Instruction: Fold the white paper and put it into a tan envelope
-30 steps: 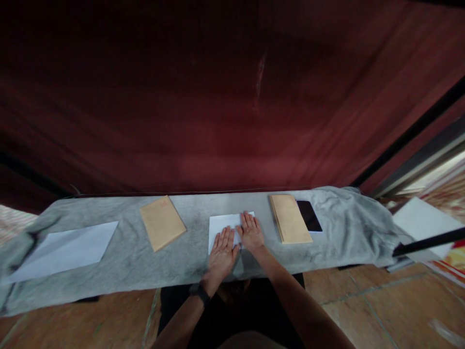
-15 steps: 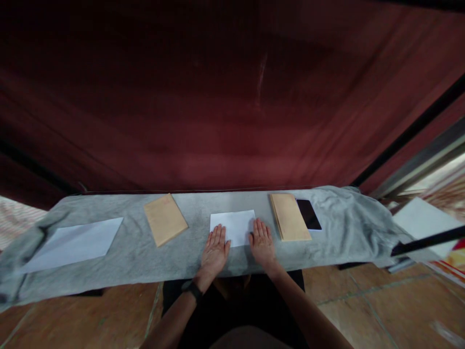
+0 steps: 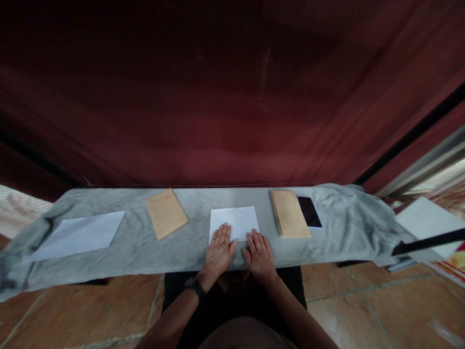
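A white sheet of paper [image 3: 236,219], seemingly folded to a small rectangle, lies flat on the grey cloth directly in front of me. My left hand [image 3: 220,249] rests palm down on its lower left part, fingers stretched out. On the lower right edge lies my right hand [image 3: 260,254], also flat, its fingertips touching the paper. Neither hand grips anything. To the right of the paper is a stack of brown envelopes [image 3: 290,214]. Left of it, a single brown envelope [image 3: 167,214] lies at an angle with a faint red mark near its top.
A dark-screened phone [image 3: 309,212] sits partly beside the envelope stack. Larger white paper [image 3: 80,235] lies at the far left. Grey cloth [image 3: 345,228] covers the narrow table, backed by a dark red panel [image 3: 225,121]. A black bar [image 3: 428,242] juts in at right.
Both hands have slid toward me to the paper's near edge, so more of the sheet shows. The view has shifted slightly; the envelopes and phone lie as before.
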### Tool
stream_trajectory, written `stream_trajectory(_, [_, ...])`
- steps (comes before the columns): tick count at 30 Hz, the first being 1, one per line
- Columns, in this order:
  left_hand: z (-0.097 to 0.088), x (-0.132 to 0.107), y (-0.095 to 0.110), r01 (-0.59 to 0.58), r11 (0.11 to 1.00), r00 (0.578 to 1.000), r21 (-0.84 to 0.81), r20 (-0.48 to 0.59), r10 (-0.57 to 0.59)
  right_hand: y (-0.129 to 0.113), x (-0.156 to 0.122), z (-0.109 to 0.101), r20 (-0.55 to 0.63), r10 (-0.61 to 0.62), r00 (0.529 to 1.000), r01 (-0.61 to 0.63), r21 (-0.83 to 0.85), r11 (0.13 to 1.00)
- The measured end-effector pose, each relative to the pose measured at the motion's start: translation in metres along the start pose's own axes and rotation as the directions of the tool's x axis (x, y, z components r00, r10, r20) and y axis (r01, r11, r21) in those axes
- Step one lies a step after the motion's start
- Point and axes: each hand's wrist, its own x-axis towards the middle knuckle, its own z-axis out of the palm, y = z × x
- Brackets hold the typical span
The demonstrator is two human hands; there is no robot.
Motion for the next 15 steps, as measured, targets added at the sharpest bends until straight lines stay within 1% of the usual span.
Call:
stream_trajectory(2, [-0.001, -0.004, -0.012, 0.053, 0.999, 0.999, 0.011, -0.006, -0.052, 0.001, -0.004, -0.001, -0.016, 0.010, 1.000, -0.011, -0.010, 1.000])
stream_trajectory(4, [-0.003, -0.002, -0.020, 0.129, 0.991, 0.992, 0.032, -0.002, -0.129, 0.001, -0.007, -0.001, -0.025, 0.017, 1.000, -0.018, -0.019, 1.000])
stream_trajectory(6, [-0.005, 0.005, -0.020, 0.215, 0.974, 0.977, 0.066, 0.005, -0.215, 0.000, -0.008, 0.000, -0.034, 0.024, 0.999, -0.024, -0.024, 0.999])
stream_trajectory(8, [-0.005, 0.018, -0.010, 0.256, 0.963, 0.966, 0.087, 0.022, -0.258, -0.001, -0.008, 0.001, -0.044, 0.023, 0.999, -0.024, -0.029, 0.999])
stream_trajectory(9, [-0.004, 0.025, -0.002, 0.242, 0.967, 0.969, 0.081, 0.038, -0.246, -0.001, -0.008, 0.001, -0.051, 0.020, 0.999, -0.021, -0.032, 0.999])
stream_trajectory(12, [0.004, 0.047, 0.023, 0.119, 0.993, 0.986, 0.025, 0.110, -0.121, 0.000, -0.008, 0.003, -0.075, 0.002, 0.997, -0.005, -0.044, 0.999])
stream_trajectory(14, [0.012, 0.059, 0.033, 0.075, 0.997, 0.989, 0.004, 0.127, -0.075, 0.001, -0.008, 0.003, -0.081, -0.009, 0.997, 0.004, -0.052, 0.999])
stream_trajectory(15, [0.016, 0.064, 0.035, 0.061, 0.998, 0.990, 0.001, 0.125, -0.060, 0.001, -0.008, 0.003, -0.078, -0.011, 0.997, 0.007, -0.055, 0.998])
